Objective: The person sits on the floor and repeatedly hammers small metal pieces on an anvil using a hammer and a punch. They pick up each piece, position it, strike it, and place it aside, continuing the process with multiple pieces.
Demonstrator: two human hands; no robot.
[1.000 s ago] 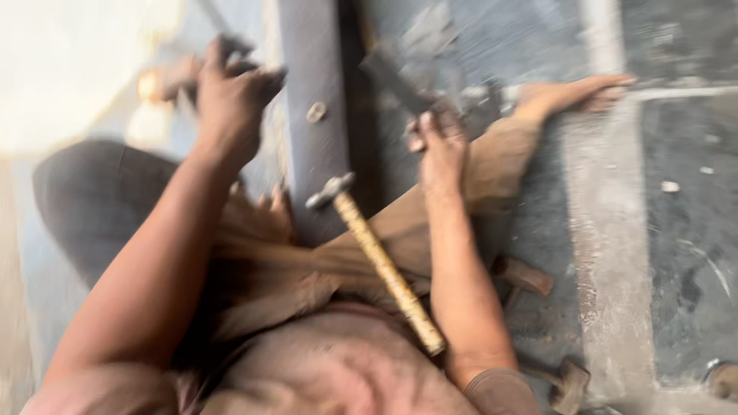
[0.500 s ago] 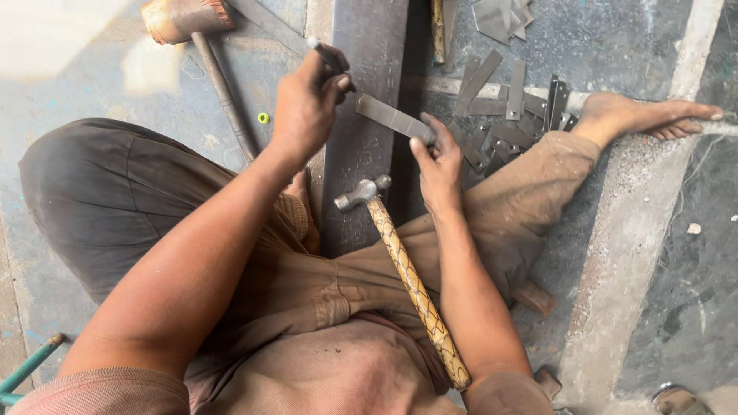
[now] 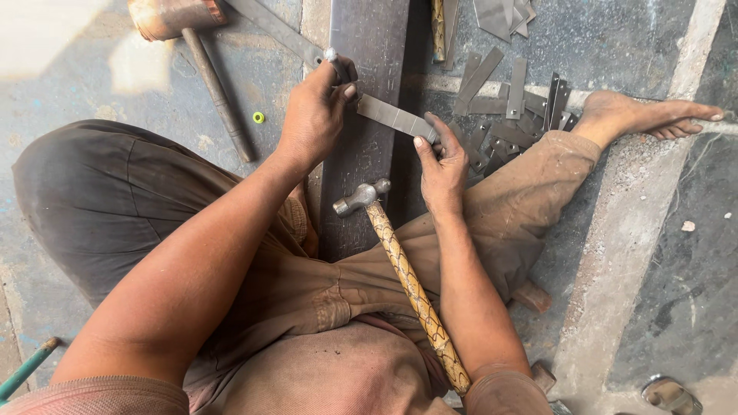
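One head-worn camera looks steeply down, close over the lap and floor.

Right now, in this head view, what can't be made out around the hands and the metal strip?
- Left hand covers the near end of the metal strip; how its fingers grip it is hidden.
- Right hand hides the strip's other end.
- The large mallet is cut by the top edge.
- The hammer handle's end disappears behind the right forearm.
- The cut metal pieces overlap, so they can't be counted.
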